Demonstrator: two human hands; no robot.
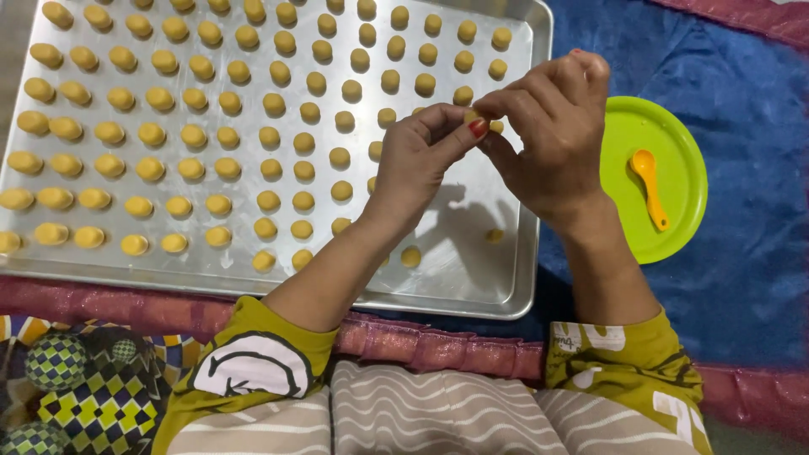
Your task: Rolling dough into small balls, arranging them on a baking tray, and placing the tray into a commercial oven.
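Yellow dough, a small piece (472, 116), was pinched between the fingertips of both hands above the right part of the metal baking tray (472, 278). The left hand (417, 160) had its thumb and forefinger closed on the piece from the left, its red-painted thumbnail showing right beside the dough, and its other fingers were curled under. The right hand (552, 135) met it from the right, thumb and first fingers closed on the same piece, the remaining fingers bent loosely above; how much of the piece each hand covered could not be told, since only a sliver showed between the fingertips. Both hands hung over the tray without touching it and cast a shadow on its bare metal below. Across the tray to the left of the hands lay rows of small yellow dough balls (194, 135), set apart from one another and filling most of its surface, while the tray's right part near the hands held only a few, among them a single ball (495, 236) close to the right rim. Just beside the tray's right edge sat a lime-green plate (674, 143) with a small orange spoon (650, 187) lying in it. Tray and plate rested on a blue cloth (742, 278) bordered in dark red. Nearer than the tray's front edge showed the person's olive-yellow sleeves (253, 354) and a striped fabric over the lap (421, 413).
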